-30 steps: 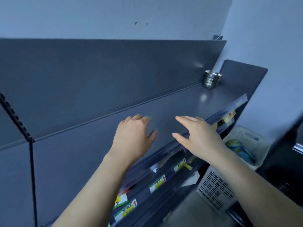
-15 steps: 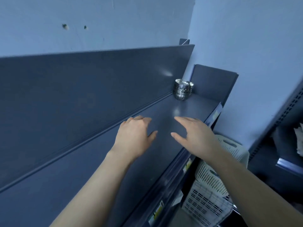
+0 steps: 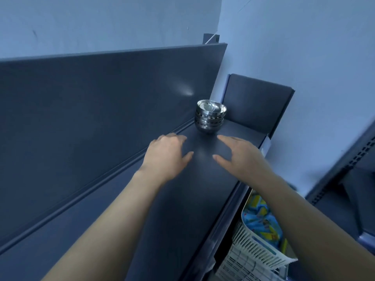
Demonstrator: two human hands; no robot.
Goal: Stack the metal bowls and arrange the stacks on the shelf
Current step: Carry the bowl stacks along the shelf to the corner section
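Observation:
A stack of several shiny metal bowls (image 3: 210, 117) stands upright at the far right end of the dark grey shelf (image 3: 182, 199), close to the back panel and the end panel. My left hand (image 3: 167, 154) hovers over the shelf just short of the stack and to its left, fingers relaxed, holding nothing. My right hand (image 3: 240, 156) is stretched out beside it on the right, fingers straight and spread, also holding nothing. Both hands are apart from the bowls, with a gap of bare shelf between the two thumbs.
The shelf's tall back panel (image 3: 91, 118) rises on the left and an end panel (image 3: 257, 102) closes the right end. Below the shelf's front edge stands a white slatted basket (image 3: 253, 248) with colourful packets. Another dark shelving unit (image 3: 349, 179) is at the right.
The view has swung right and closer along the shelf. Both hands have advanced toward the bowl stack, which now looks larger and nearer to my fingertips.

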